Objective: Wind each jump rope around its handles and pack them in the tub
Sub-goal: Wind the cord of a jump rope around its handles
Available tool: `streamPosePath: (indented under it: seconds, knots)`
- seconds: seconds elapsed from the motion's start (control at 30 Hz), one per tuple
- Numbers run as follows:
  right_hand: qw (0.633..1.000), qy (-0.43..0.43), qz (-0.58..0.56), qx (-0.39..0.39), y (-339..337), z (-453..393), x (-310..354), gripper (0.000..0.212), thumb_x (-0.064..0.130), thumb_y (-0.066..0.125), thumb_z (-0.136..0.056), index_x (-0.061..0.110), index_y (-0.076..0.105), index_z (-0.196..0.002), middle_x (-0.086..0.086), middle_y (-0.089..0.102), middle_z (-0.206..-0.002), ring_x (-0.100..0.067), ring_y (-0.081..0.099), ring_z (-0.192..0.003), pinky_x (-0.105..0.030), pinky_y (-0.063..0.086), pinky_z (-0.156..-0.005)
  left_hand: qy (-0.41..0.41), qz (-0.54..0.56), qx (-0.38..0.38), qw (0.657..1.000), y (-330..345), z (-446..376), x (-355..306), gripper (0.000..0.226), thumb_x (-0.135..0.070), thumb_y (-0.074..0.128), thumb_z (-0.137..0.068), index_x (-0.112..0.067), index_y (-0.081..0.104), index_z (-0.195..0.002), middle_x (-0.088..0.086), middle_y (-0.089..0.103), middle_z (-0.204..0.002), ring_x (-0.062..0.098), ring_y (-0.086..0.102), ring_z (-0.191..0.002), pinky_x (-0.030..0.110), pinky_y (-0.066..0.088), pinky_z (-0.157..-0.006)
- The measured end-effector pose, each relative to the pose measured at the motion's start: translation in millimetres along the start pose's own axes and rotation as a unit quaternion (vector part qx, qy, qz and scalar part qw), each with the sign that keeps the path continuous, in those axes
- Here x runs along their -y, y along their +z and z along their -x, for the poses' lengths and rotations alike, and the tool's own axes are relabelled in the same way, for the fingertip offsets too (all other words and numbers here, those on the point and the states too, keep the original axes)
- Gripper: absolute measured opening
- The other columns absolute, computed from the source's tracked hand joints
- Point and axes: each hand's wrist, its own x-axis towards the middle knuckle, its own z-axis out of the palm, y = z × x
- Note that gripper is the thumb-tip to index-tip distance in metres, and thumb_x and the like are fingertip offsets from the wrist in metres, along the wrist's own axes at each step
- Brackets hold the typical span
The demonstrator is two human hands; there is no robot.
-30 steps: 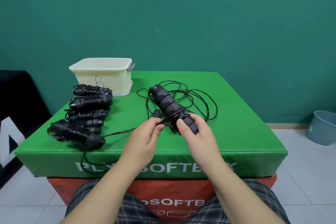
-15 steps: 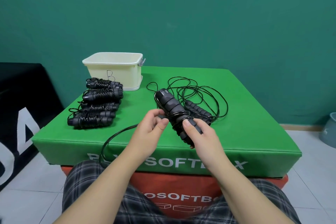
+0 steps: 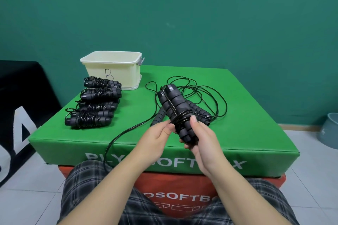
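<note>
Here, handles (image 3: 175, 109) gripped, right fingers (image 3: 193, 121) around

On the bench (image 3: 237, 133) before me, a tub (image 3: 111, 71) sits at the back left. Wound ropes (image 3: 95, 104) lie in a row in front of it. A loose rope (image 3: 204, 95) sprawls right of them, behind my hands.

Wound ropes (image 3: 95, 104) front tub (image 3: 111, 69); top open.

Even, soft indoor light; wide-angle view

No glare or hard shadows; faint shade under the wound ropes (image 3: 91, 107). The green box (image 3: 237, 133) edges bow slightly, and detail is a little soft overall.
</note>
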Motion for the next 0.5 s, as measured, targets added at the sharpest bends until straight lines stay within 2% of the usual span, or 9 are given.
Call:
streamPosePath:
  seconds: [0.03,0.13,0.2,0.3,0.37,0.4,0.5]
  knots:
    - [1.0,0.001,-0.012,0.004,0,0,0,0.028,0.031,0.048,-0.097,0.008,0.064,-0.1,-0.016,0.066,-0.091,-0.014,0.053,-0.06,-0.021,0.039,-0.052,0.007,-0.012,0.001,1.0,-2,-1,3,0.033,-0.036,0.04,-0.098,-0.014,0.065,-0.097,-0.021,0.066,-0.078,-0.011,0.056,-0.075,0.012,0.041,-0.072]
    - [0.999,0.0,-0.023,0.038,-1,3,2,0.034,0.035,0.05,-0.091,0.007,0.064,-0.104,-0.015,0.067,-0.089,-0.014,0.053,-0.059,-0.019,0.039,-0.05,-0.007,0.042,-0.014,0.999,-6,-1,3,0.02,-0.017,0.044,-0.099,-0.009,0.062,-0.094,-0.023,0.052,-0.047,-0.01,0.047,-0.048,0.005,0.032,-0.051]
    - [0.998,0.0,-0.019,0.065,0,4,2,0.041,0.041,0.052,-0.083,0.008,0.064,-0.103,-0.011,0.067,-0.083,-0.015,0.053,-0.058,-0.021,0.038,-0.05,-0.027,0.098,-0.039,0.994,-8,-2,6,0.013,-0.02,0.052,-0.095,-0.011,0.059,-0.089,-0.015,0.042,-0.039,-0.003,0.038,-0.039,0.007,0.027,-0.043]
    - [0.996,0.01,-0.016,0.083,1,3,3,0.046,0.042,0.051,-0.082,0.005,0.063,-0.105,-0.01,0.068,-0.08,-0.017,0.054,-0.057,-0.024,0.037,-0.05,-0.087,0.2,-0.065,0.974,-10,-1,11,0.015,-0.022,0.06,-0.09,-0.009,0.057,-0.082,-0.013,0.031,-0.049,0.002,0.022,-0.039,0.014,0.02,-0.039]
    - [0.996,0.017,-0.014,0.088,2,3,4,0.047,0.043,0.05,-0.081,0.005,0.064,-0.104,-0.01,0.069,-0.081,-0.018,0.055,-0.057,-0.023,0.039,-0.048,-0.113,0.249,-0.058,0.96,-10,-1,10,0.014,-0.022,0.057,-0.085,-0.009,0.056,-0.082,0.0,0.031,-0.059,0.004,0.021,-0.04,0.014,0.018,-0.039]
    - [0.996,0.02,-0.013,0.091,2,3,4,0.046,0.044,0.049,-0.081,0.006,0.065,-0.102,-0.01,0.07,-0.081,-0.018,0.056,-0.057,-0.023,0.04,-0.047,-0.109,0.254,-0.042,0.96,-11,-1,8,0.018,-0.027,0.056,-0.081,-0.009,0.054,-0.08,0.001,0.03,-0.063,0.004,0.021,-0.041,0.014,0.017,-0.039]
    - [0.996,0.02,-0.005,0.092,2,3,5,0.045,0.047,0.05,-0.08,0.009,0.066,-0.099,-0.01,0.07,-0.083,-0.019,0.057,-0.058,-0.024,0.043,-0.049,-0.083,0.222,-0.025,0.971,-12,-1,4,0.032,-0.038,0.056,-0.076,-0.007,0.046,-0.075,-0.003,0.024,-0.058,0.006,0.018,-0.044,0.017,0.015,-0.041]
